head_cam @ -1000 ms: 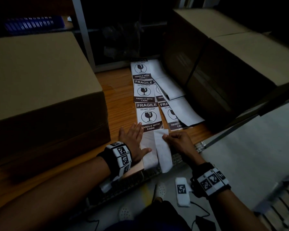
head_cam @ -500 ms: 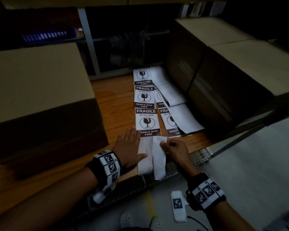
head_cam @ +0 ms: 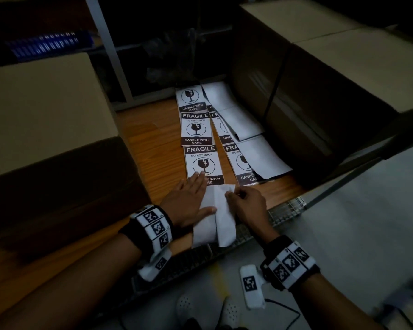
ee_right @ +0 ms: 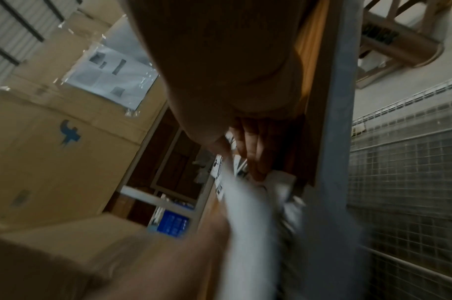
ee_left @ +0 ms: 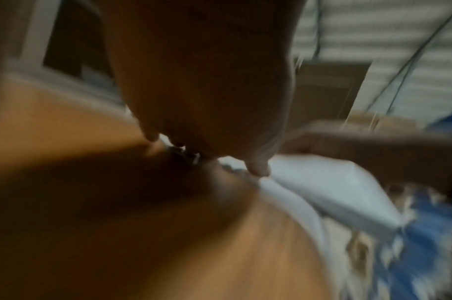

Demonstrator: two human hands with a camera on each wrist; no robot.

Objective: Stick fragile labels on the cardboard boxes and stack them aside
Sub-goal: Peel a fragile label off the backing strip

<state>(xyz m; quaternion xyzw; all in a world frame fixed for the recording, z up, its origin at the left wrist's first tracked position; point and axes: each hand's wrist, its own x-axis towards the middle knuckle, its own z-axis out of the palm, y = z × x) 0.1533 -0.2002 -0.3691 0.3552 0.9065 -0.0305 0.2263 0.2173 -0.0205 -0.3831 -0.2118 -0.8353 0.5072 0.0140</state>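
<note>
Left hand (head_cam: pixel 188 201), fingers straight, presses flat a glossy strip of fragile labels (head_cam: pixel 202 148) on the wood-grain table (head_cam: pixel 153 148). At 3 o'clock, right hand (head_cam: pixel 248 206) pinches the peeled white sheet (head_cam: pixel 221 220). Matte cardboard boxes (head_cam: pixel 41 110) flank both sides.

black-and-white fragile labels (head_cam: pixel 196 128), tan cardboard boxes (head_cam: pixel 41 110), checker-patterned wristbands (head_cam: pixel 154 226)

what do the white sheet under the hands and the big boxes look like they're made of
White sheet: thin paper, probably label or backing; it creases and lifts where the right hand pinches it, while the left hand presses it flat. Finish unclear in the dim light. Boxes: matte tan cardboard, by their flat dull faces.
</note>
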